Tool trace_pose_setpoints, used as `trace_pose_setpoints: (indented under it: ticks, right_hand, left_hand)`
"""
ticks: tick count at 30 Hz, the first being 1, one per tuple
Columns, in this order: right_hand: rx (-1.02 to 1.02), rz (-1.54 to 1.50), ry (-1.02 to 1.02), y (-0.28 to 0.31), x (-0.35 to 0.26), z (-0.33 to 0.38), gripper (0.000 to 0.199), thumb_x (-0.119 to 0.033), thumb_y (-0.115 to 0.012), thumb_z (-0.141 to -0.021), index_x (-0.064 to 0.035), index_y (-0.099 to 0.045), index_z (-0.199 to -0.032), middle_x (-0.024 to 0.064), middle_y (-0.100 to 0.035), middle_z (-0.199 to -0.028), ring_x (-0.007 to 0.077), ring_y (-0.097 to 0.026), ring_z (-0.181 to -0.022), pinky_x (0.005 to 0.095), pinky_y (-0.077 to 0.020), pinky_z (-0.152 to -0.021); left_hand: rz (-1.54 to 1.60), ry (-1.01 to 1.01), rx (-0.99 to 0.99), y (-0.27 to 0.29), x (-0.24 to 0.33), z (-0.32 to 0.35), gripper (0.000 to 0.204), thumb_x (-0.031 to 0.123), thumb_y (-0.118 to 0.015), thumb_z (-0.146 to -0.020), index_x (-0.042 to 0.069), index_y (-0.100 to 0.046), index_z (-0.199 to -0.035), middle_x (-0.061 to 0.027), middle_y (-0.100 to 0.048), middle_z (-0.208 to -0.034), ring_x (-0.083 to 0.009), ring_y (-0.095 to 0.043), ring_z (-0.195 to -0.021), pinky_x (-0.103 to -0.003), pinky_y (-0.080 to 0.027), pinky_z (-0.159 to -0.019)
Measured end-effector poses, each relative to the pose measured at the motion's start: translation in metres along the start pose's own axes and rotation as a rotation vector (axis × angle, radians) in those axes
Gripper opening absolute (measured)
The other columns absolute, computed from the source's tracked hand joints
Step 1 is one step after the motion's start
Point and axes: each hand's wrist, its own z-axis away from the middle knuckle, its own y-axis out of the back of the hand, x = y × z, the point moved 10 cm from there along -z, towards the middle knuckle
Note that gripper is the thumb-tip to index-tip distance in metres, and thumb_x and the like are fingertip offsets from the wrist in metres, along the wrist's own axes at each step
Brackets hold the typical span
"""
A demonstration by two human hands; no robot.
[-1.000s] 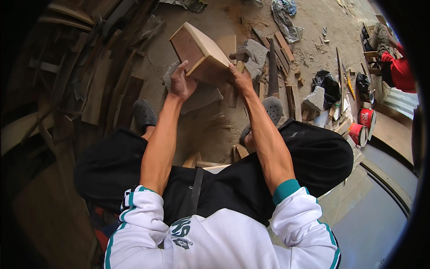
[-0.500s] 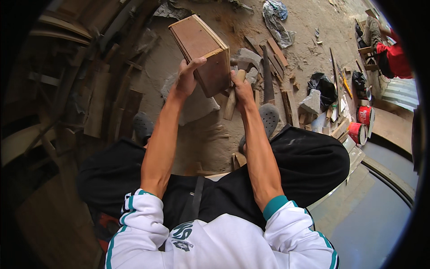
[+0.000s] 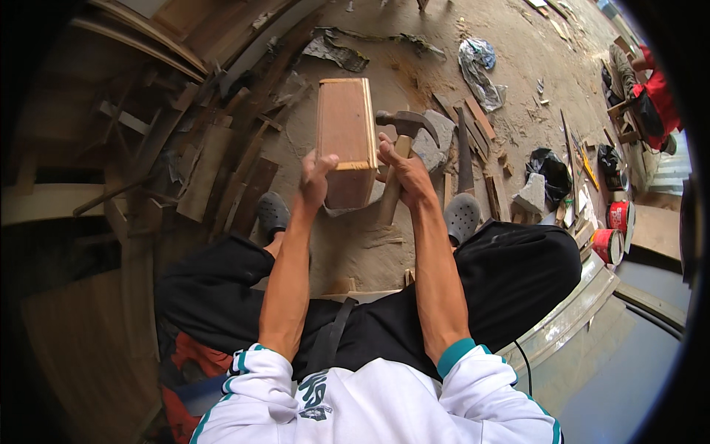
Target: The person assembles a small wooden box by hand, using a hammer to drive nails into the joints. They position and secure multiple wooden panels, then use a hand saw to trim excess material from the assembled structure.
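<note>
Left hand (image 3: 316,177) grips wooden box (image 3: 345,140) at its lower left edge, box held up over sandy floor (image 3: 362,244). Right hand (image 3: 403,174) clamped on hammer (image 3: 399,148) handle, touching box's right edge. Planks (image 3: 222,170) crowd left; stone (image 3: 438,144) just right.

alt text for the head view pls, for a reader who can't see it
Seen from above, a seated person's left hand and right hand hold a wooden box upright; the right hand also holds a claw hammer. Timber offcuts litter the sandy floor.
</note>
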Motion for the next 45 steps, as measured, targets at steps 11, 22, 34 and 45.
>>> trace_pose_setpoints:
  ticks: [11,22,34,45]
  right_hand:
    - [-0.029,-0.142,-0.135,0.011,0.045,0.005,0.035,-0.017,-0.074,-0.085,-0.0005,-0.054,-0.109,0.0132,-0.062,-0.108,0.027,-0.064,-0.096,0.0354,-0.0554,-0.071]
    - [0.228,-0.01,-0.293,0.117,0.117,0.015,0.039,-0.018,-0.066,-0.092,0.0031,-0.049,-0.119,0.0128,-0.062,-0.117,0.0291,-0.063,-0.104,0.0389,-0.058,-0.073]
    - [0.213,0.381,-0.234,0.078,0.13,0.011,0.059,-0.027,-0.082,-0.078,0.0012,-0.052,-0.121,0.009,-0.06,-0.113,0.0224,-0.062,-0.104,0.0368,-0.0545,-0.078]
    - [0.241,0.334,-0.212,0.075,0.173,0.014,0.034,-0.018,-0.077,-0.081,-0.007,-0.058,-0.107,0.0025,-0.062,-0.092,0.0176,-0.061,-0.083,0.0357,-0.049,-0.068]
  left_hand:
    - [-1.027,-0.161,-0.028,-0.025,0.017,0.048,0.048,0.034,-0.058,-0.083,-0.009,-0.058,-0.104,-0.0255,-0.066,-0.076,-0.039,-0.068,-0.074,-0.045,-0.053,-0.07]
    - [-1.346,0.288,-0.218,-0.047,-0.154,0.048,0.042,0.028,-0.054,-0.08,-0.007,-0.056,-0.104,-0.0283,-0.068,-0.089,-0.0412,-0.068,-0.086,-0.052,-0.05,-0.081]
    - [-1.495,0.564,-0.241,0.081,-0.226,0.025,0.075,0.041,-0.045,-0.091,-0.005,-0.026,-0.147,-0.0257,-0.013,-0.157,-0.0395,-0.012,-0.146,-0.053,-0.023,-0.114]
    - [-1.488,0.49,0.004,0.063,-0.224,-0.007,0.083,0.058,-0.035,-0.095,0.001,-0.017,-0.152,-0.0212,-0.004,-0.16,-0.0352,0.003,-0.148,-0.05,0.0,-0.118]
